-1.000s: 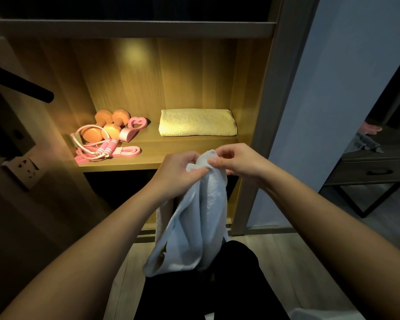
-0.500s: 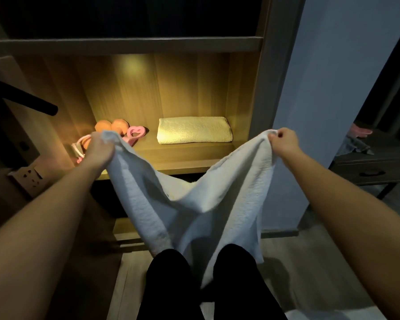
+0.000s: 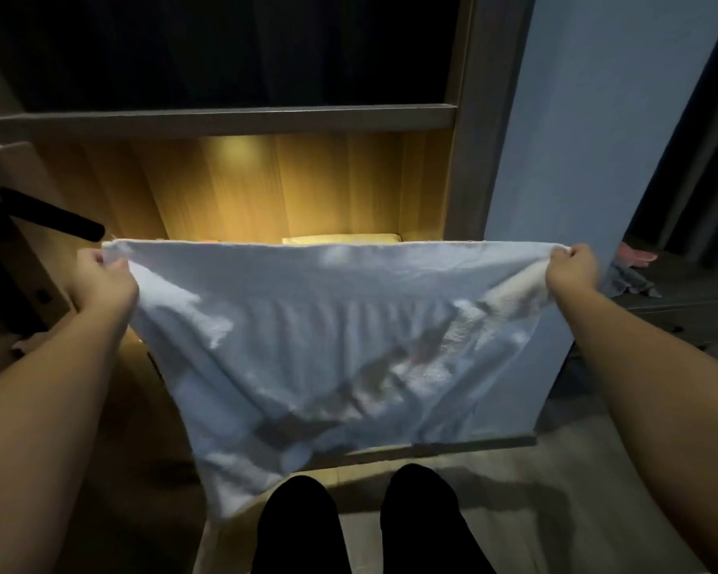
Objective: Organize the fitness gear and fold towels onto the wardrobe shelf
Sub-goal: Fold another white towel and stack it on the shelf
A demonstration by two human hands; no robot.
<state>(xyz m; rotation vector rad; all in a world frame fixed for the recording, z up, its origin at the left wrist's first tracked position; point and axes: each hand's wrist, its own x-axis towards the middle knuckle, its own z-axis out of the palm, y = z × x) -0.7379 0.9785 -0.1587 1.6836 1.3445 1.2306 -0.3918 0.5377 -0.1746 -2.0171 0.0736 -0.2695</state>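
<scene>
A white towel point(image 3: 328, 337) hangs spread wide and taut in front of me. My left hand point(image 3: 104, 283) grips its top left corner and my right hand point(image 3: 570, 273) grips its top right corner. Behind the towel is the lit wooden wardrobe shelf point(image 3: 266, 192). Only the top edge of a folded yellow towel point(image 3: 340, 239) on that shelf peeks over the white towel. The pink and orange fitness gear on the shelf's left side is hidden behind the towel.
A black bar point(image 3: 55, 217) sticks out at the left beside the wardrobe's side panel. A blue-grey wall point(image 3: 577, 118) stands to the right. Further right, a dark side table point(image 3: 680, 308) carries a grey cloth and something pink. My legs point(image 3: 357, 524) show below.
My hands have moved further apart and stretched the white towel flat and level. The towel now covers the shelf's contents, which showed before.
</scene>
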